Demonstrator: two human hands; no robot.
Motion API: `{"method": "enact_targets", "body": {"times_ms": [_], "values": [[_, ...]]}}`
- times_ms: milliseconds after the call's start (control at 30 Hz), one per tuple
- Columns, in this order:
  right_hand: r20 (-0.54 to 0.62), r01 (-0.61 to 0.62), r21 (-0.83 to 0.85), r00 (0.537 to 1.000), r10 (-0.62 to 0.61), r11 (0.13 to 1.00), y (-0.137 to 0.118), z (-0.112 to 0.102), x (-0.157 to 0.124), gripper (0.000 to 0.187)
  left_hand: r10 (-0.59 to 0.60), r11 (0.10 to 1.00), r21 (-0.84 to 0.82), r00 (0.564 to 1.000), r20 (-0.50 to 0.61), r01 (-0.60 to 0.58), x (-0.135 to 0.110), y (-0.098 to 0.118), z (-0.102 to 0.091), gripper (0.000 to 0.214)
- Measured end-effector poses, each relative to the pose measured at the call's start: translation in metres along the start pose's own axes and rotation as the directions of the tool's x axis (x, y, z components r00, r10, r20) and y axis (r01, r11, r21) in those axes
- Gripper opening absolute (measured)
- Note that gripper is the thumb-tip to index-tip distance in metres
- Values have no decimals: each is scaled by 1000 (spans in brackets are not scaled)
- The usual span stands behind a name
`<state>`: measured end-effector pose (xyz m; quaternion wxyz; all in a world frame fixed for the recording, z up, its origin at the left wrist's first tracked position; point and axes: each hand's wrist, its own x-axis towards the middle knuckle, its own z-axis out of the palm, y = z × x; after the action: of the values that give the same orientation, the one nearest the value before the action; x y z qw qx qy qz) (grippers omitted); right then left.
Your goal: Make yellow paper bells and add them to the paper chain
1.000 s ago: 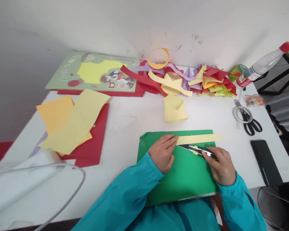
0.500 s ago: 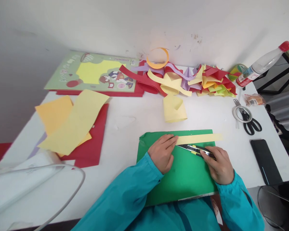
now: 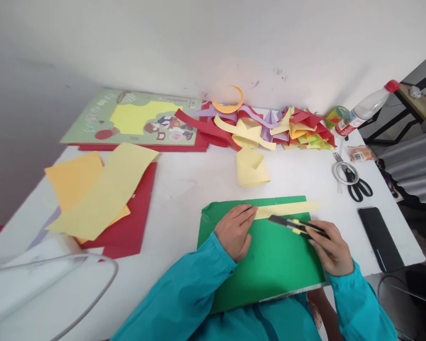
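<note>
A pale yellow paper strip (image 3: 287, 208) lies along the top of a green board (image 3: 266, 265), its right end reaching past the board's edge. My left hand (image 3: 236, 232) holds the strip's left end against the board, fingers together and partly curled; that end is hidden under them. In my right hand (image 3: 332, 246) is a utility knife (image 3: 298, 226), gripped by its black and yellow handle. Its blade points left, just under the strip and over the green board. A rolled piece of pale yellow paper (image 3: 252, 170) stands beyond the board.
Scissors (image 3: 357, 187) under a tape roll (image 3: 345, 173), and a black phone (image 3: 380, 239), lie to the right. Behind are paper curls (image 3: 248, 130), folded paper pieces (image 3: 308, 130) and a plastic bottle (image 3: 367, 109). Loose yellow sheets (image 3: 106, 189) and a cable (image 3: 102, 293) are on the left.
My right hand has drawn the knife slightly right and away from my left fingertips. My left hand keeps its place on the strip. The whole view has shifted a little.
</note>
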<state>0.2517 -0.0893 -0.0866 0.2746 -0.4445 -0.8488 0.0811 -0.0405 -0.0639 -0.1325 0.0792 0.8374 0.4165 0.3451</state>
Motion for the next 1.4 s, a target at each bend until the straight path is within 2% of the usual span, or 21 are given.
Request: {"method": "enact_targets", "body": {"times_ms": [33, 133, 233, 333, 467, 633, 667, 700, 767, 833, 967, 1167, 1267, 1400], "values": [[-63, -50, -27, 997, 48, 998, 9, -3, -2, 42, 11, 1000, 9, 1000, -25, -11, 2, 0, 0, 50], [-237, -206, -308, 962, 134, 929, 47, -7, -4, 32, 51, 997, 53, 995, -89, -46, 9, 3, -3, 35], [-262, -348, -542, 935, 239, 765, 85, -5, -4, 30, 91, 992, 102, 987, -134, -77, 14, 4, -5, 22], [-280, -384, -584, 922, 267, 715, 109, 1, 1, 31, 124, 986, 134, 975, -184, -100, 15, 4, -5, 16], [-339, -433, -588, 899, 278, 683, 113, 11, 7, 32, 133, 985, 139, 967, -218, -104, 14, 1, -2, 14], [-467, -517, -576, 844, 264, 633, 90, 17, 12, 36, 116, 986, 142, 962, -248, -82, 15, 0, -3, 14], [-475, -514, -553, 841, 259, 656, 84, 17, 13, 37, 115, 986, 146, 961, -250, -80, 16, 0, -5, 14], [-445, -481, -513, 857, 258, 711, 78, 17, 15, 37, 115, 986, 146, 961, -252, -80, 17, 0, -7, 14], [-311, -364, -398, 917, 250, 842, 70, 18, 19, 34, 108, 988, 136, 961, -255, -75, 19, 1, -13, 13], [-173, -277, -298, 957, 234, 913, 68, 21, 24, 33, 98, 991, 117, 961, -259, -69, 20, 0, -18, 13], [-100, -298, -230, 954, 282, 926, 73, 29, 29, 40, 28, 998, 62, 976, -216, -15, 16, -6, -22, 14], [-29, -364, -85, 931, 363, 927, 75, 33, 31, 23, -120, 992, 27, 992, -38, 121, 9, -13, -14, 20], [-24, -381, -55, 924, 380, 923, 74, 30, 33, 30, -192, 981, 42, 979, 69, 189, 16, -8, -9, 25], [9, -392, -20, 920, 392, 920, 73, 29, 38, 20, -307, 952, 88, 931, 196, 295, 29, 1, -6, 27]]}}
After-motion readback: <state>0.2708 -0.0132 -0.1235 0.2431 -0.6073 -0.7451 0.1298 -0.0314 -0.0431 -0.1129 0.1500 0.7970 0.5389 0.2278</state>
